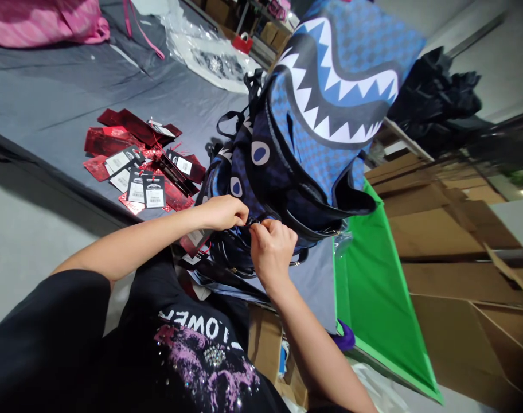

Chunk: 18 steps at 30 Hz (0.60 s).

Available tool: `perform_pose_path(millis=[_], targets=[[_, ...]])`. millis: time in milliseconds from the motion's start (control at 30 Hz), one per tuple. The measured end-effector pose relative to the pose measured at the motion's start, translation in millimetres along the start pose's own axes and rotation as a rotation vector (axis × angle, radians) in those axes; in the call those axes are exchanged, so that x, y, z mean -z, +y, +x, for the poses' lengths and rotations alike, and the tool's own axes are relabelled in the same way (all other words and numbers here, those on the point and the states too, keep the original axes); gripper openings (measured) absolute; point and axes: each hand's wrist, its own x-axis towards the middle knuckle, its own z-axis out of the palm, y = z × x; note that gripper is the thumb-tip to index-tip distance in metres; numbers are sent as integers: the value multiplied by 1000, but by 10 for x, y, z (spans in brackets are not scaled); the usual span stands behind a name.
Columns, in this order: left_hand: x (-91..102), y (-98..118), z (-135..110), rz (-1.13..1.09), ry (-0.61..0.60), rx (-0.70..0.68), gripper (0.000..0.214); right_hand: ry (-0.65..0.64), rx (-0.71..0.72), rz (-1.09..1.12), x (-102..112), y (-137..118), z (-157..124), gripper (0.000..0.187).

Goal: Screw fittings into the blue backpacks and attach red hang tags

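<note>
A blue checkered backpack (360, 51) with a printed shark mouth and eyes stands on the table in front of me, its main flap tilted back. Against its lower front, my left hand (229, 213) is closed in a pinch. Close beside it, my right hand (273, 246) is pinched too, thumb against fingers. Between the fingertips is something small and dark, too hidden to name. Below my left hand hangs a red and black tag (196, 238) with a red string. Several red and black tags (153, 192) lie piled left of the backpack.
The table (38, 86) has a grey cover. A pink bag (46, 23) and a clear plastic bag (205, 51) lie toward the back. On the right are a green fabric panel (377, 287) and open cardboard boxes (455, 327). Black bundles (437, 92) sit behind.
</note>
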Motion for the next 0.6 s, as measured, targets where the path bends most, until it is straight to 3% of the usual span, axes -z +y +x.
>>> perform_pose_path(millis=[100,167,300,367,500,600], targets=[[119,-108,-86,-401,-240,20,21,65,-44,116,44,66,-20,22],[193,-230,-215,-583,-332,-43,28,119,-70,255,52,100,-39,19],[145,-431,-461,-702,-276,-159,56,182,-177,585,0,69,-46,14],[2,-464,-509,-720,-98,-156,50,166,-259,735,-37,30,-31,13],[-322,-443,-466,-680,445,-40,16,106,-304,1025,-73,5,15,10],[-433,-409,-421,-499,714,-143,11,72,-226,1068,-46,37,61,10]])
